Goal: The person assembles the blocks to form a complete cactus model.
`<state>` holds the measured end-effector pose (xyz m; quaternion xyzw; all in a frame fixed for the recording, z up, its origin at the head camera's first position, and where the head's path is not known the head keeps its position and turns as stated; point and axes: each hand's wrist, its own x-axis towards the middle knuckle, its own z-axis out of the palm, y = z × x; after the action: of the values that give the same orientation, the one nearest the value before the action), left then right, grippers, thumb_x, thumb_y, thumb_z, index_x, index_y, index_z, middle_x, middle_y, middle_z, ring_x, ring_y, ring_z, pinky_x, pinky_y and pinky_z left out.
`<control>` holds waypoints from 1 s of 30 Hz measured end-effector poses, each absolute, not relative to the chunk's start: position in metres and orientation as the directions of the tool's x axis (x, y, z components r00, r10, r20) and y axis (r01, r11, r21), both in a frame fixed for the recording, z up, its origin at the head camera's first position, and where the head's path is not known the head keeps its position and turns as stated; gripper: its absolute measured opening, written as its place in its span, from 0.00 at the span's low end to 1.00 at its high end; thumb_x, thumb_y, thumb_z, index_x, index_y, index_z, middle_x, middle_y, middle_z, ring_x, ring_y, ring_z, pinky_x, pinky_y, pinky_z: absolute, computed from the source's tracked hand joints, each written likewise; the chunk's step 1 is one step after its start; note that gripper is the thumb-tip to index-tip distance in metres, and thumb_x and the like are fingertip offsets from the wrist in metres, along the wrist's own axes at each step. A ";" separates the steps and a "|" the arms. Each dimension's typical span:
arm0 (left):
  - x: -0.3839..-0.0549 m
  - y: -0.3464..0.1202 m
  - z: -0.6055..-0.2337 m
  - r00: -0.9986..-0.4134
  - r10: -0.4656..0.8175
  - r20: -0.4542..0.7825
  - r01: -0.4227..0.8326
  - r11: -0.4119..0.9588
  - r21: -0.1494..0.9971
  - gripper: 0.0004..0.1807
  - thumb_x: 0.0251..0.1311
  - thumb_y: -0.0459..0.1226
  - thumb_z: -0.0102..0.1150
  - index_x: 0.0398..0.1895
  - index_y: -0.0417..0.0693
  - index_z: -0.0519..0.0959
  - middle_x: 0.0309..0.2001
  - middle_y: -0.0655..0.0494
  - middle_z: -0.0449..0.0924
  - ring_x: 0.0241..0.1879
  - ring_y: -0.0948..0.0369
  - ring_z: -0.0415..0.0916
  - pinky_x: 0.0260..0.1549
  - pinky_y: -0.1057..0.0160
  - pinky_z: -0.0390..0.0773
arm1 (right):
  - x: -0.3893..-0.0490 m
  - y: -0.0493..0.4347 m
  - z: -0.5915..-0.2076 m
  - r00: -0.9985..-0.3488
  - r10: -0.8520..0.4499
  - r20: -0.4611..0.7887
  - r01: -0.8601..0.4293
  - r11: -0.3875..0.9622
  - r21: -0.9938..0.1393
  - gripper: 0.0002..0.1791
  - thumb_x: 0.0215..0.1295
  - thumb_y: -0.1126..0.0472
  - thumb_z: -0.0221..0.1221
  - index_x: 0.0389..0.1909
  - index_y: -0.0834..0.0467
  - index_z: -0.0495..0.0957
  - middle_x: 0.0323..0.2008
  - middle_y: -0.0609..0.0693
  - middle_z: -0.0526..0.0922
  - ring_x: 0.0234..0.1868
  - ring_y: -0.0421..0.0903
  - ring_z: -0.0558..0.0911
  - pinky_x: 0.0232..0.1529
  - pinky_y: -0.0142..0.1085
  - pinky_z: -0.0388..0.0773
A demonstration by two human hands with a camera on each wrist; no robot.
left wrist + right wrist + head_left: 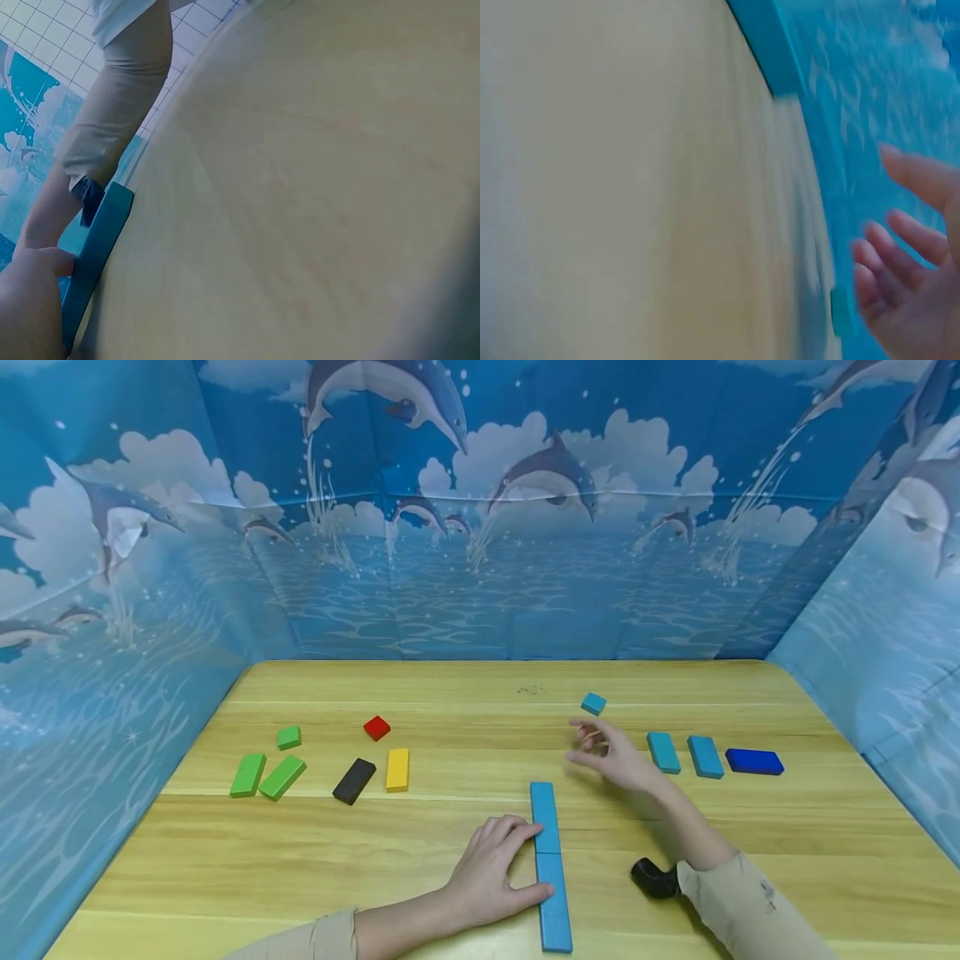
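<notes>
Well to the left of the left hand's fingers, and farther out on the table (450, 693), lie three green blocks (282, 777), then a black block (354, 781), a red block (377, 727) and a yellow block (397, 770). The left hand (491, 877) has thumb and index finger spread apart: the index fingertip touches the far long blue block (547, 818), the thumb rests on the near long blue block (556, 922), and these two meet end to end in one line under them. Just beyond the right hand's fingertips lies a small blue block (593, 703). The right hand (618, 760) is raised, its fingers loosely curled around nothing, thumb apart from them. Nearer than those fingers, a black rounded object (655, 878) shows beside the right sleeve (742, 897). To their right lie two light-blue blocks (663, 752), then a dark blue block (754, 762).
</notes>
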<state>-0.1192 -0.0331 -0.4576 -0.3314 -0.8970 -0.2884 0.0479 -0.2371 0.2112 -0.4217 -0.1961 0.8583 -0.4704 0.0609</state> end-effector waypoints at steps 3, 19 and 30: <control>-0.119 -0.033 -0.458 -0.774 0.569 0.276 0.623 0.609 0.492 0.35 0.55 0.60 0.50 0.62 0.52 0.66 0.53 0.58 0.67 0.53 0.62 0.62 0.51 0.59 0.65 | -0.255 0.220 -0.419 -0.960 -0.245 0.134 -0.244 0.501 -0.830 0.32 0.63 0.57 0.56 0.63 0.66 0.59 0.50 0.64 0.67 0.46 0.55 0.70 0.40 0.39 0.71; -0.121 -0.032 -0.457 -0.774 0.576 0.262 0.621 0.608 0.495 0.35 0.56 0.60 0.49 0.62 0.52 0.65 0.53 0.59 0.67 0.53 0.62 0.62 0.52 0.59 0.64 | -0.292 0.230 -0.440 -0.991 0.059 0.123 -0.067 0.573 -0.817 0.25 0.62 0.64 0.57 0.58 0.70 0.66 0.46 0.63 0.66 0.41 0.52 0.69 0.42 0.42 0.68; -0.121 -0.033 -0.459 -0.777 0.573 0.262 0.617 0.610 0.497 0.35 0.56 0.61 0.49 0.62 0.52 0.65 0.53 0.59 0.67 0.53 0.62 0.62 0.52 0.59 0.64 | -0.296 0.228 -0.447 -0.987 0.082 0.138 -0.064 0.587 -0.807 0.21 0.62 0.65 0.57 0.54 0.71 0.68 0.43 0.63 0.68 0.40 0.53 0.69 0.42 0.43 0.68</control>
<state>-0.1206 -0.0333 -0.4588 -0.3318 -0.8965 -0.2913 0.0381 -0.2959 0.2279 -0.4472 0.0050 0.8870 -0.4546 -0.0806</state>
